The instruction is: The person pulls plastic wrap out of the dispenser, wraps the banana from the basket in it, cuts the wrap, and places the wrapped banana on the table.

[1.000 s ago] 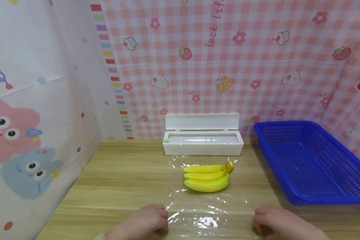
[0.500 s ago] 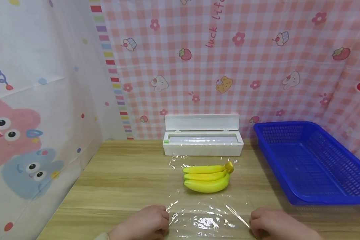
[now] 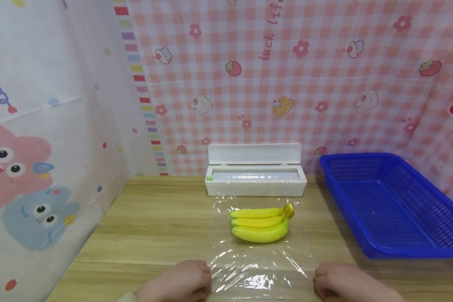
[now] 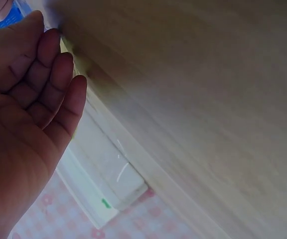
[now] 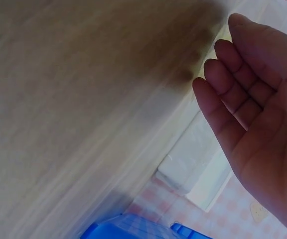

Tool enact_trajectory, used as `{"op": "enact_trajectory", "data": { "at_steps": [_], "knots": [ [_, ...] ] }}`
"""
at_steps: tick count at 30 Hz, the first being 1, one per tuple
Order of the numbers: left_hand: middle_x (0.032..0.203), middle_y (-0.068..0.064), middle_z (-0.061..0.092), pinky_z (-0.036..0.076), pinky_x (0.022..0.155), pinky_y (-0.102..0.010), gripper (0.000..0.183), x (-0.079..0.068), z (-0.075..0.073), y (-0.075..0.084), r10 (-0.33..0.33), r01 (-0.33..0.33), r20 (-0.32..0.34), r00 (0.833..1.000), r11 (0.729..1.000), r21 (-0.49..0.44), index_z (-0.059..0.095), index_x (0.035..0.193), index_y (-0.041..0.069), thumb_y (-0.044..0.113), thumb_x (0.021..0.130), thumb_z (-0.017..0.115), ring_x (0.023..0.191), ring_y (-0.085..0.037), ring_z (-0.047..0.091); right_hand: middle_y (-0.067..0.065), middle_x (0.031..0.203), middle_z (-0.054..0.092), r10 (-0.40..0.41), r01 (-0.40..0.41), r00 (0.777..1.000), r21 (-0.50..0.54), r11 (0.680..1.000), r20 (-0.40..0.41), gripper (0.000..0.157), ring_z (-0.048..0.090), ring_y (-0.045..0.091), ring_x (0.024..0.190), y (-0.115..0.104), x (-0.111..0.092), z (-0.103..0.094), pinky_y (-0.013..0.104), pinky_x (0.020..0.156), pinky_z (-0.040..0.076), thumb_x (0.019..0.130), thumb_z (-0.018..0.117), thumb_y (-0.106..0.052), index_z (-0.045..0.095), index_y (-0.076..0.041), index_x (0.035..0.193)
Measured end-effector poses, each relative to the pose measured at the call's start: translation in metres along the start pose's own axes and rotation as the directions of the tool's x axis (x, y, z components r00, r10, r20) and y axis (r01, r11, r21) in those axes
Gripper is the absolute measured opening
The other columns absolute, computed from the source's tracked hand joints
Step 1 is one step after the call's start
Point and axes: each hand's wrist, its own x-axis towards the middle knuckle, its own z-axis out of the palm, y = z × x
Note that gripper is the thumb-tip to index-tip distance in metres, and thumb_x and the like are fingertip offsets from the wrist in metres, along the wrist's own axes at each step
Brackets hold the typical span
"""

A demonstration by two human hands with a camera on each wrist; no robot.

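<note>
In front of the yellow three-fruit banana bunch (image 3: 260, 225), bent-fingered left hand (image 3: 183, 280) and right hand (image 3: 349, 281) pinch clear plastic film (image 3: 258, 262) running beneath it; behind stands an open white oblong box (image 3: 256, 187).

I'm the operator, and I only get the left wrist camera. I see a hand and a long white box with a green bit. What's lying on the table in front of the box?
Observer: In the head view, a bunch of three yellow bananas lies there, its stem end pointing right.

Operator: Cool! Another hand peeks in at my top corner. What's between the two hands?

Observer: Clear plastic film, wrinkled and shiny, stretching from the white film dispenser to between the left hand and the right hand.
</note>
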Motion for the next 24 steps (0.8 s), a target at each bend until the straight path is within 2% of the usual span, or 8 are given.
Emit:
{"op": "enact_trajectory", "data": {
  "at_steps": [3,6,9,15,20,24],
  "knots": [
    [0.072,0.023,0.044,0.032,0.065,-0.005,0.022,-0.0023,-0.0016,-0.0003,-0.028,0.027,-0.005,1.0,0.999,-0.042,0.059,0.072,0.027,0.015,0.083,0.074,0.071,0.004,0.043,-0.024,0.079,0.04,0.073,-0.074,0.997,0.051,0.996,0.03,0.037,0.037,-0.006,0.068,-0.0011,-0.0016,-0.0029,0.008,0.057,0.031,0.068,0.076,-0.006,0.05,-0.031,0.074],
    [0.075,0.022,0.046,0.034,0.067,-0.004,0.018,-0.0045,-0.0026,-0.0014,-0.055,0.054,-0.011,0.998,0.995,-0.079,0.061,0.077,0.026,0.015,0.084,0.072,0.073,0.005,0.045,-0.024,0.081,0.04,0.103,-0.105,0.994,0.057,0.993,0.034,0.037,0.037,-0.005,0.068,-0.0009,-0.0025,-0.0054,0.01,0.056,0.034,0.069,0.075,-0.005,0.049,-0.031,0.076],
    [0.079,0.022,0.048,0.036,0.07,-0.005,0.015,-0.0058,-0.0037,-0.0022,-0.074,0.073,-0.013,0.997,0.992,-0.099,0.062,0.08,0.026,0.015,0.085,0.071,0.076,0.005,0.046,-0.023,0.082,0.04,0.096,-0.097,0.995,0.038,0.995,0.029,0.037,0.037,-0.005,0.07,-0.0006,-0.0024,-0.007,0.009,0.058,0.034,0.07,0.076,-0.007,0.049,-0.031,0.078],
    [0.08,0.021,0.049,0.039,0.072,-0.006,0.014,-0.0045,-0.0059,-0.0022,-0.069,0.067,-0.039,0.997,0.996,-0.064,0.062,0.08,0.025,0.016,0.084,0.072,0.077,0.004,0.047,-0.024,0.08,0.041,0.106,-0.11,0.993,0.081,0.991,0.048,0.035,0.038,-0.006,0.07,-0.0032,-0.0005,-0.006,0.011,0.057,0.034,0.071,0.079,-0.011,0.051,-0.032,0.078],
    [0.078,0.02,0.048,0.037,0.07,-0.006,0.014,-0.003,-0.008,-0.0017,-0.073,0.07,-0.048,0.996,0.996,-0.057,0.06,0.079,0.024,0.017,0.085,0.071,0.074,0.004,0.045,-0.024,0.078,0.039,0.052,-0.052,0.998,0.01,0.999,0.024,0.036,0.035,-0.006,0.068,-0.0055,0.0029,-0.0032,0.009,0.057,0.028,0.067,0.079,-0.011,0.051,-0.032,0.076],
    [0.077,0.019,0.047,0.036,0.069,-0.005,0.016,-0.003,-0.0095,-0.0012,-0.08,0.076,-0.048,0.996,0.995,-0.069,0.059,0.078,0.024,0.018,0.085,0.072,0.073,0.003,0.044,-0.025,0.077,0.041,0.048,-0.048,0.999,-0.005,0.999,0.018,0.036,0.036,-0.007,0.067,-0.0069,0.0041,-0.0026,0.009,0.055,0.026,0.066,0.079,-0.01,0.052,-0.033,0.075]
  ]
}}
